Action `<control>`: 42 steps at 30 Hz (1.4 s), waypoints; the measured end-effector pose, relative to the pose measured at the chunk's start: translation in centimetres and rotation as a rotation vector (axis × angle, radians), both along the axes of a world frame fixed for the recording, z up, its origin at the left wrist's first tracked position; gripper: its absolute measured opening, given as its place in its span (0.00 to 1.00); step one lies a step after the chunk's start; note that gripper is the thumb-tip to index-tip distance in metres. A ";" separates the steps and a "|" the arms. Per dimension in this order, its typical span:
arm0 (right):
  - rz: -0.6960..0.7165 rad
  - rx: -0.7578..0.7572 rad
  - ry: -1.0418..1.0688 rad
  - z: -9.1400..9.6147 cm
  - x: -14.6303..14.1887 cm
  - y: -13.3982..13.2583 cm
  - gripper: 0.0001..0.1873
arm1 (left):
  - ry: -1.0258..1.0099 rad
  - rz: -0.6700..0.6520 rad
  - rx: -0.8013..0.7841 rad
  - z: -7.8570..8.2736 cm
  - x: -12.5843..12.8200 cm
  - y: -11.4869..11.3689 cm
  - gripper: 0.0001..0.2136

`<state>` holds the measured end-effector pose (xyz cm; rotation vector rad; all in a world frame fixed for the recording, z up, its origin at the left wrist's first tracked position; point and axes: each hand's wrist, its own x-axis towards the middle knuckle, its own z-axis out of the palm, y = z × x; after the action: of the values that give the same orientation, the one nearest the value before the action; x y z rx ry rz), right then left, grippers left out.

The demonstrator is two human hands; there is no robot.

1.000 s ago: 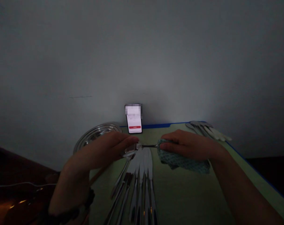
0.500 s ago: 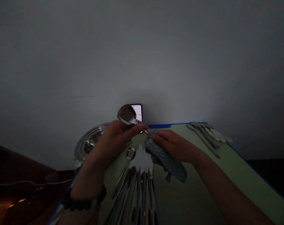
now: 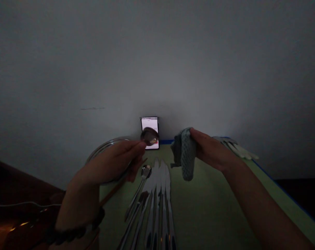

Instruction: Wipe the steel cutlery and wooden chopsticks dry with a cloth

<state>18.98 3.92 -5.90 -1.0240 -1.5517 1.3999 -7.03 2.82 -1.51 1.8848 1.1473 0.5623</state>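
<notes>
My left hand [image 3: 121, 158] pinches a metal spoon [image 3: 150, 136] just below its bowl, which is raised in front of the phone. Most of the spoon's handle is hidden by the hand. A grey-blue knitted cloth [image 3: 188, 156] hangs folded from my right hand [image 3: 209, 147], fingers closed on its upper edge, apart from the spoon. Below and between the hands lie several table knives [image 3: 160, 184], side by side on the green tabletop. A smaller spoon [image 3: 146, 172] and other cutlery rest along their left side.
A lit phone [image 3: 149, 122] leans against the grey wall [image 3: 173, 69]. Behind my left hand shows the rim of a round metal dish [image 3: 113, 141]. More cutlery, some white-handled [image 3: 242, 151], lies at the back right of the green table [image 3: 212, 208], which has blue edges.
The spoon and cloth have come apart. My left hand has turned the spoon and lowered its bowl to the right. My right hand has shifted up and right with the cloth.
</notes>
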 end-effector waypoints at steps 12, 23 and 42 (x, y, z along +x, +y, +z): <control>0.052 -0.349 0.600 -1.5 -2.5 1.2 0.22 | 0.446 -0.123 0.220 -0.4 3.4 -0.8 0.22; 0.126 -0.513 0.656 -1.1 -3.7 0.0 0.18 | 0.540 -0.038 0.289 -2.5 4.6 0.4 0.24; 0.410 0.307 -0.453 0.0 -0.5 -0.4 0.17 | 0.581 -0.170 0.224 0.0 2.5 -1.0 0.18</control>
<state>18.47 3.47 -5.88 -0.9031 -2.3339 1.1770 -4.50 1.77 -1.53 2.4032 1.3012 0.0378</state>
